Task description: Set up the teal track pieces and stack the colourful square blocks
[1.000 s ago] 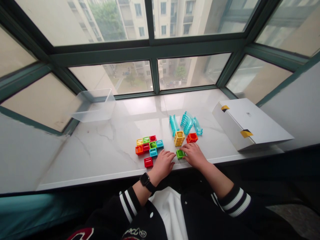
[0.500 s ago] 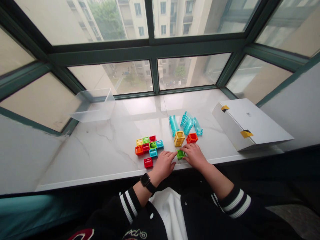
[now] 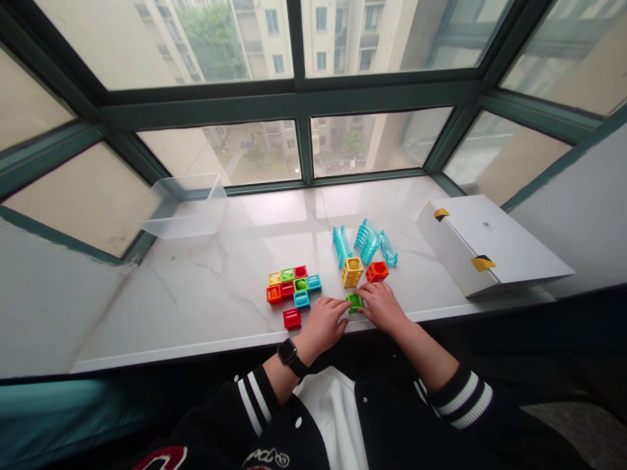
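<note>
A small green block (image 3: 355, 302) sits on the white marbled ledge (image 3: 210, 294), close to the front edge, between the two hands. It is bright, glossy and of one colour, squarish in outline, and a darker hollow shows within its frame. Its right side is partly covered by fingers, so its full shape cannot be made out.

The left hand (image 3: 324, 324) reaches in from the left, its forefinger stretched to the block's left side, touching it or very nearly so. The thumb stands apart below, with nothing between it and the fingers. The right hand (image 3: 382, 305) comes from the other side; its forefinger lies by the block's far right corner and its thumb by the right side. Whether these two pinch the block or only rest against it, one cannot tell.

Just beyond the green block stands a yellow block tower (image 3: 352, 273), taller than it is wide, with openings in its sides and a round recess on top. An orange-red block (image 3: 377, 271) with a round hole sits to its right, near the right hand's fingers. Behind them lie translucent blue track pieces (image 3: 367, 241), one of them curved. Left of the left hand, a single red block (image 3: 292, 318) lies apart from a group of coloured blocks (image 3: 287, 288).
</note>
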`<state>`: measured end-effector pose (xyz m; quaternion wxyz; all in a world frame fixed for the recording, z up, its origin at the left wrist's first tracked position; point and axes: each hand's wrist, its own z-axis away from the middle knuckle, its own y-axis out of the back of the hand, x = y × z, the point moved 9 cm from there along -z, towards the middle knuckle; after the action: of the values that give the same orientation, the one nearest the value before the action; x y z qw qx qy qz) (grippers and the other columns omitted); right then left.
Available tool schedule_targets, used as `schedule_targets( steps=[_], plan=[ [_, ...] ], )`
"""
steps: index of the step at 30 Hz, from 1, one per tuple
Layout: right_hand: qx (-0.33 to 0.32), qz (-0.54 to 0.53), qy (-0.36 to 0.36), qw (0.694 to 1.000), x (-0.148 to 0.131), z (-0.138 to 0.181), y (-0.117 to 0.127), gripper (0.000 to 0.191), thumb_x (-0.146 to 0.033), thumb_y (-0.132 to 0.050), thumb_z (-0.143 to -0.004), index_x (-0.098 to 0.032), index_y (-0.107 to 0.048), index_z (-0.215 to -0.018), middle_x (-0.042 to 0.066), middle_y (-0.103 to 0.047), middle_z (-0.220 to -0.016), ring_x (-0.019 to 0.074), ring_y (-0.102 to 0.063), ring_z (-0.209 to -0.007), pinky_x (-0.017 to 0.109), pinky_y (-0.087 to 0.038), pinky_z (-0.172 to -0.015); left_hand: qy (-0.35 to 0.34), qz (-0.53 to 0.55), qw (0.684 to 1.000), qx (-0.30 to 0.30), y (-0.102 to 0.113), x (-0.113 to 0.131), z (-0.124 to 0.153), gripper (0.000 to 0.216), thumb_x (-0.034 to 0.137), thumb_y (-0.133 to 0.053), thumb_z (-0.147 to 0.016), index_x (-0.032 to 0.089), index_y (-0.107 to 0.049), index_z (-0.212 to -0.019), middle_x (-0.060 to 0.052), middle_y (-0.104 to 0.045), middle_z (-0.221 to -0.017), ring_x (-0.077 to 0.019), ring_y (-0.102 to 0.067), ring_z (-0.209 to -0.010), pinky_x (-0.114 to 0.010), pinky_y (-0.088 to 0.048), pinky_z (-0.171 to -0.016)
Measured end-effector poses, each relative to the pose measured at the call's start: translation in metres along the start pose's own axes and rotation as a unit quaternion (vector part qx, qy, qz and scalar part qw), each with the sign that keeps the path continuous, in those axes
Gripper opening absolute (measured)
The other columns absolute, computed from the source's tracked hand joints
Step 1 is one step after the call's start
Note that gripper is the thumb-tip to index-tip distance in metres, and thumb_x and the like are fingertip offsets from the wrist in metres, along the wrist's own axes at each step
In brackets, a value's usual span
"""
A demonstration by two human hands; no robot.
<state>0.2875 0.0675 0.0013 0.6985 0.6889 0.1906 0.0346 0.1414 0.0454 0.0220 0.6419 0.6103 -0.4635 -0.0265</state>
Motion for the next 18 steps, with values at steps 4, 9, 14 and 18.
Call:
schedule_targets(
  steps=[4,9,14,18],
  plan=[
    [0.001,0.006,-0.003,1.000,-0.002,0.003,0.005,0.059,-0.027,-0.084,-0.083,-0.025,-0.068,-0.139,0.013,-0.071,-0.127,0.0348,-0.062,-0.116,0.052,-0.044,-0.108,0.020,0.017,0.998,0.055,0.024,-0.005,0.001,0.031,0.025,-0.064,-0.098,0.025,-0.071,-0.128,-0.008,-0.077,-0.122,-0.0287,-0.068,-0.110,-0.049,-0.053,-0.102],
    [0.053,-0.030,0.019,0.998,-0.016,0.010,0.030,0.052,-0.022,-0.081,-0.084,-0.024,-0.070,-0.135,0.013,-0.071,-0.125,0.0354,-0.061,-0.120,0.057,-0.042,-0.114,0.057,0.012,0.987,0.148,0.068,-0.039,0.012,0.022,0.028,-0.059,-0.101,0.025,-0.074,-0.118,-0.008,-0.077,-0.117,-0.0279,-0.068,-0.111,-0.048,-0.052,-0.103],
    [0.123,-0.112,0.091,0.982,-0.049,0.012,0.052,0.027,-0.021,-0.065,-0.098,-0.023,-0.075,-0.123,0.012,-0.072,-0.113,0.0300,-0.064,-0.107,0.050,-0.054,-0.099,0.127,-0.083,0.973,0.172,0.092,-0.092,0.028,0.032,0.036,-0.068,-0.095,0.026,-0.073,-0.124,-0.011,-0.069,-0.137,-0.0345,-0.058,-0.131,-0.059,-0.039,-0.119],
    [0.090,-0.165,0.178,0.966,-0.091,0.003,0.041,0.028,-0.016,-0.060,-0.100,-0.024,-0.074,-0.123,0.009,-0.073,-0.108,0.0242,-0.067,-0.099,0.040,-0.057,-0.090,0.187,-0.133,0.965,0.127,0.084,-0.123,0.032,0.046,0.045,-0.067,-0.095,0.027,-0.067,-0.138,-0.011,-0.054,-0.158,-0.0383,-0.042,-0.150,-0.064,-0.023,-0.128]
  ],
)
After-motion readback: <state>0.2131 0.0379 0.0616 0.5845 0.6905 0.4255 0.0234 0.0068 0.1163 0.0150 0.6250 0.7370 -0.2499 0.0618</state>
